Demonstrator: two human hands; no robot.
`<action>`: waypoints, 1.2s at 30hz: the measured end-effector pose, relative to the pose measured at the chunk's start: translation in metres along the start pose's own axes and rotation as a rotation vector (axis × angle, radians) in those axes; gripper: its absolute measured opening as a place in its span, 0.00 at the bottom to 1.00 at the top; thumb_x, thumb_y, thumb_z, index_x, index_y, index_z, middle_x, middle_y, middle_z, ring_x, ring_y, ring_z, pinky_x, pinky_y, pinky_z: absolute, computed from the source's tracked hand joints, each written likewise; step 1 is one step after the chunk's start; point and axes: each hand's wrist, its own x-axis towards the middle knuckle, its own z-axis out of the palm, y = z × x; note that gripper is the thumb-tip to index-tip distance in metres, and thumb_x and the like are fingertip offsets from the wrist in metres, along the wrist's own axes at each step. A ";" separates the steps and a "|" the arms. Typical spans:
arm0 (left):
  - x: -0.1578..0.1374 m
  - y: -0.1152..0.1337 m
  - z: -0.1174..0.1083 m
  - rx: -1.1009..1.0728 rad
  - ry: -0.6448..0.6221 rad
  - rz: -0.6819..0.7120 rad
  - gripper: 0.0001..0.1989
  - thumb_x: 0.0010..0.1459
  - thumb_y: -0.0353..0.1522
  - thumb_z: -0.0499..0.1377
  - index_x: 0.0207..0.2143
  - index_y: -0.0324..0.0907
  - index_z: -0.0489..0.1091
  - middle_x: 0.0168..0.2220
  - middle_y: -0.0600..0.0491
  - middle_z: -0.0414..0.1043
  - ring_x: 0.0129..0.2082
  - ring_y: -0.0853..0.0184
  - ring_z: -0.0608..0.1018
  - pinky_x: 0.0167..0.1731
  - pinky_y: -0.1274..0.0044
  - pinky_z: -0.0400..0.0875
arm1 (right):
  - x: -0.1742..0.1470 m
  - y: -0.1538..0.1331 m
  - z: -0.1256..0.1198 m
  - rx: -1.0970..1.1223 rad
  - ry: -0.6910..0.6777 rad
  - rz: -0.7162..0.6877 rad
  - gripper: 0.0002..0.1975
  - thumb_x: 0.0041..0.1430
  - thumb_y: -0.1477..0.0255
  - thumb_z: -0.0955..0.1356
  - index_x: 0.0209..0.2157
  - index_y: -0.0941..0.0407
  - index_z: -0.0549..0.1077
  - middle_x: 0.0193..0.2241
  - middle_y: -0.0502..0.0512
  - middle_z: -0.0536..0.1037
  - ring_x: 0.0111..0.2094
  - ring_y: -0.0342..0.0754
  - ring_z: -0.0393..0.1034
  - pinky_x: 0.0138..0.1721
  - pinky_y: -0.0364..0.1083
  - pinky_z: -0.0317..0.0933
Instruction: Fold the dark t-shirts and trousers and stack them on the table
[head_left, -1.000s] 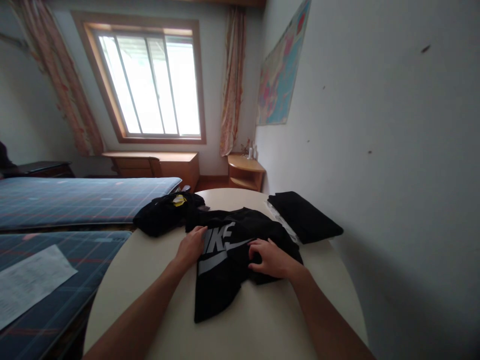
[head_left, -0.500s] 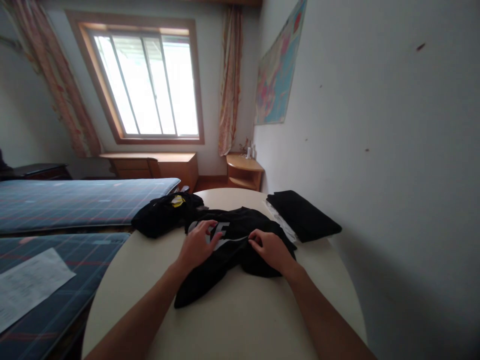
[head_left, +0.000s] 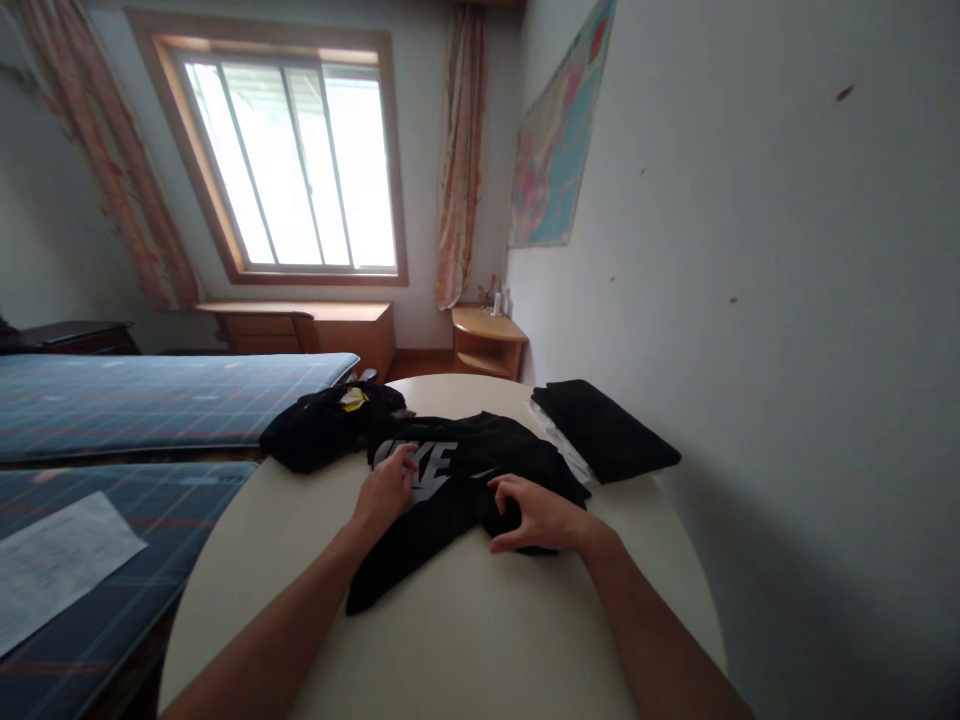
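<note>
A black garment (head_left: 495, 440) with large grey lettering lies bunched on the round table (head_left: 465, 640). One of its sleeves (head_left: 412, 550) stretches toward the near left. My left hand (head_left: 384, 492) is over the left part of the lettering, fingers loosely bent and holding nothing. At the garment's near right side, my right hand (head_left: 538, 515) has thumb and fingers spread apart in a C shape. Whether it touches the cloth is hard to tell.
A folded black cloth (head_left: 607, 430) on clear wrapping lies back right, near the wall. A black bundle with a yellow tag (head_left: 330, 425) sits back left. Beds with plaid mattresses (head_left: 165, 405) stand at left, one bearing a paper sheet (head_left: 67, 560).
My right hand has opened from a pinch and moved slightly nearer me. My left hand has shifted a little left, uncovering more of the lettering. The sleeve now covers part of the print.
</note>
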 end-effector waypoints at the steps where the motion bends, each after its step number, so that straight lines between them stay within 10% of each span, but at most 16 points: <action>1: 0.001 0.000 -0.002 -0.016 0.011 -0.015 0.19 0.60 0.25 0.53 0.53 0.44 0.65 0.42 0.54 0.78 0.36 0.66 0.79 0.37 0.76 0.69 | 0.001 0.001 0.001 -0.008 -0.016 0.008 0.23 0.39 0.56 0.78 0.33 0.54 0.72 0.57 0.58 0.68 0.57 0.55 0.64 0.56 0.48 0.58; 7: -0.017 0.025 0.003 -0.068 -0.059 0.161 0.23 0.59 0.40 0.59 0.56 0.47 0.63 0.47 0.51 0.76 0.40 0.62 0.79 0.42 0.72 0.71 | 0.003 0.005 0.009 -0.111 0.001 0.005 0.15 0.42 0.66 0.76 0.33 0.54 0.75 0.59 0.60 0.67 0.59 0.56 0.63 0.57 0.49 0.58; 15: -0.026 0.023 0.021 -0.026 -0.242 0.247 0.32 0.55 0.28 0.59 0.62 0.44 0.58 0.50 0.47 0.74 0.51 0.57 0.75 0.51 0.69 0.68 | 0.001 0.001 0.002 -0.091 0.052 -0.020 0.04 0.46 0.75 0.70 0.27 0.55 0.73 0.57 0.57 0.71 0.54 0.55 0.68 0.55 0.48 0.60; 24: 0.002 0.002 -0.016 -0.068 -0.014 0.171 0.16 0.51 0.24 0.53 0.40 0.44 0.75 0.41 0.51 0.74 0.41 0.63 0.77 0.47 0.73 0.71 | -0.001 0.002 -0.024 0.100 0.431 0.045 0.07 0.58 0.67 0.63 0.35 0.54 0.68 0.31 0.50 0.78 0.34 0.47 0.71 0.39 0.46 0.64; 29: 0.005 0.001 -0.027 -0.106 0.030 0.154 0.14 0.51 0.26 0.52 0.36 0.43 0.75 0.39 0.52 0.76 0.41 0.63 0.77 0.48 0.73 0.70 | -0.006 0.003 -0.028 0.245 0.318 0.116 0.17 0.58 0.55 0.65 0.39 0.55 0.71 0.25 0.47 0.74 0.25 0.44 0.66 0.27 0.42 0.59; 36: -0.010 0.015 -0.045 -0.535 -0.709 0.281 0.15 0.60 0.39 0.53 0.40 0.41 0.74 0.30 0.53 0.77 0.33 0.66 0.78 0.36 0.77 0.71 | -0.010 0.000 -0.027 0.616 0.016 0.083 0.29 0.62 0.46 0.58 0.41 0.57 0.72 0.21 0.49 0.75 0.16 0.42 0.66 0.18 0.41 0.58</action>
